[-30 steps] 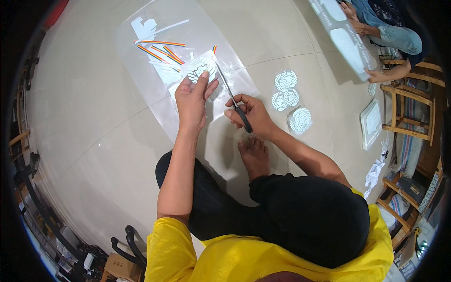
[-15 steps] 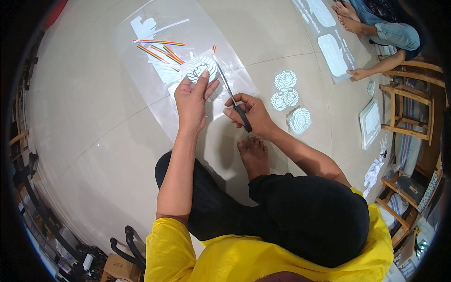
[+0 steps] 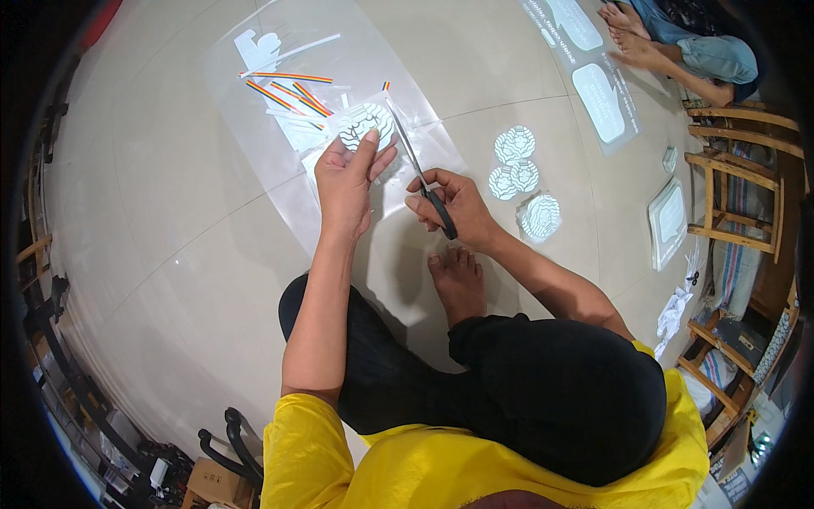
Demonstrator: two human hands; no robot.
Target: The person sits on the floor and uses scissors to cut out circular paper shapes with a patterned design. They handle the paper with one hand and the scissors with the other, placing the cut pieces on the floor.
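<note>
My left hand (image 3: 348, 174) grips a small clear sheet (image 3: 365, 110) printed with a white, wavy-lined round design, thumb on its face. My right hand (image 3: 448, 208) is closed on black-handled scissors (image 3: 439, 206), whose long blades run up along the right side of that sheet. Underneath lies a large translucent plastic sheet (image 3: 263, 170) with rainbow-striped strips (image 3: 288, 78), white strips and white cut pieces (image 3: 259, 53). To my right on the floor are several white round pieces (image 3: 515, 142) with wavy patterns, some overlapping, and another round pile (image 3: 540, 214).
My bare foot (image 3: 458, 280) is below my hands. At upper right, another person (image 3: 704, 59) sits by a sheet (image 3: 598, 102) with white shapes. A stack of sheets (image 3: 666, 220), white scraps (image 3: 674, 314) and wooden chairs (image 3: 738, 199) line the right; black frames (image 3: 47, 314) stand left.
The other person's printed sheet has been lowered leftward to the floor, and their hand has moved off its lower corner. My hands and the scissors have barely moved.
</note>
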